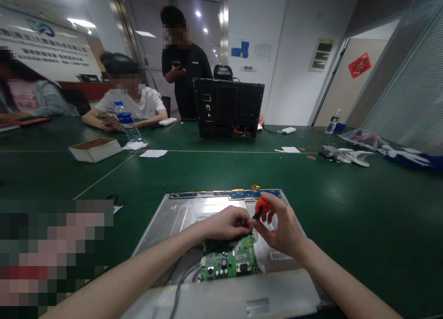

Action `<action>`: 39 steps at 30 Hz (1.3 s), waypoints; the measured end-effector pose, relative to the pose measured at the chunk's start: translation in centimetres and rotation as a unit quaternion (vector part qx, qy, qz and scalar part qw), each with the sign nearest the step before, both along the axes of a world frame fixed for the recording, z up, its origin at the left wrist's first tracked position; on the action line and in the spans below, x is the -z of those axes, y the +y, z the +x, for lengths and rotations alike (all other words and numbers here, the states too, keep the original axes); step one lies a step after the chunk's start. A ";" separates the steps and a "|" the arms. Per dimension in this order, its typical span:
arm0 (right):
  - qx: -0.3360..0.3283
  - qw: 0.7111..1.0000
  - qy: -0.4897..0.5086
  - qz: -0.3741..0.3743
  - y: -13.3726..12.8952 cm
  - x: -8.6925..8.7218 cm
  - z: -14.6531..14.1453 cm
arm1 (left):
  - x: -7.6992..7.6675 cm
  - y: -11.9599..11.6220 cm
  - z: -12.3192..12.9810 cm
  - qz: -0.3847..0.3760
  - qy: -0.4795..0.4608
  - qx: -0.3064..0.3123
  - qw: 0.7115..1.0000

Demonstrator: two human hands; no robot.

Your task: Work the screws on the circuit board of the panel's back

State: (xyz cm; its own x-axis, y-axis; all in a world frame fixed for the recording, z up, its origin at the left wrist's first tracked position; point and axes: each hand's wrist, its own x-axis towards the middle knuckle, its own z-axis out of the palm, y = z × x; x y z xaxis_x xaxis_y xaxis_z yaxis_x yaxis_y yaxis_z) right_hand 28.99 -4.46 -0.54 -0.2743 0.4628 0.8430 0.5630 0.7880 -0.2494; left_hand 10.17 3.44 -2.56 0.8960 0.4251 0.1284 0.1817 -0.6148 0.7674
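A flat metal display panel [155, 236] lies on the table in front of me, with a green circuit board [228, 261] on it. My right hand [286, 224] grips a screwdriver [260, 207] by its orange and black handle, which points down toward the board's upper right corner. Close beside the tool, my left hand [228, 223] is closed in a pinch above the board's upper edge; whatever its fingertips hold is hidden. A narrow blue circuit strip [204, 195] runs along the panel's far edge. Down the near left side goes a grey cable [178, 291].
Across the green table [180, 171] stands a black monitor housing [228, 109]. To the left are an open box [95, 150] and a water bottle [128, 121]; at right, metal parts and gloves [408, 155]. Several people are around the table, one standing with a phone [177, 65].
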 end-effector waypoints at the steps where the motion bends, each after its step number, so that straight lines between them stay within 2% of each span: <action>1: -0.002 1.000 -0.001 0.002 0.0 0.0 0.0 | 0.0 0.0 0.0 0.003 0.002 -0.002 1.000; 8: 0.029 1.000 -0.002 0.011 0.0 -0.3 -0.1 | -0.1 -0.1 0.1 -0.009 -0.023 0.002 1.000; 14: 0.017 1.000 0.016 -0.015 -0.2 -0.3 -0.4 | 0.2 0.1 -0.1 -0.007 -0.012 0.000 1.000; 21: 0.042 0.999 0.015 -0.019 -0.2 -0.7 -0.1 | 0.5 0.2 -0.1 -0.012 -0.013 0.008 1.000; 24: 0.071 0.997 -0.018 -0.031 -0.1 -2.1 0.2 | 0.4 0.1 0.0 -0.018 -0.010 0.004 1.000; 26: 0.114 0.990 -0.057 -0.053 -0.2 -3.6 0.3 | 0.2 0.0 0.0 -0.015 -0.005 0.001 1.000; 29: 0.168 0.959 -0.176 -0.149 -0.4 -6.5 0.1 | -0.1 -0.1 0.1 -0.011 -0.002 -0.008 1.000; 31: 0.189 0.926 -0.262 -0.197 -0.5 -8.5 -0.2 | -0.2 -0.2 0.1 -0.009 0.004 -0.008 1.000; 35: 0.192 0.872 -0.353 -0.278 -0.1 -11.2 -1.2 | -0.1 -0.1 0.1 -0.011 0.004 -0.003 1.000; 37: 0.179 0.865 -0.366 -0.294 0.3 -11.7 -1.4 | -0.1 -0.1 0.1 -0.013 -0.009 -0.004 1.000; 39: 0.143 0.870 -0.371 -0.291 0.7 -11.9 -1.3 | -0.1 -0.1 0.1 -0.017 -0.016 -0.005 1.000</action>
State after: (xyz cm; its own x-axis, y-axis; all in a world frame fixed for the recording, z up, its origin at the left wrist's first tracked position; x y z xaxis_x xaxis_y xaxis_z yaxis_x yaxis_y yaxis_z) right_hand 27.73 -3.76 11.35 -0.4459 0.8912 0.0834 0.8918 0.4503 -0.0443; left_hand 10.23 3.33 -2.49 0.8869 0.4395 0.1421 0.1630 -0.5856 0.7940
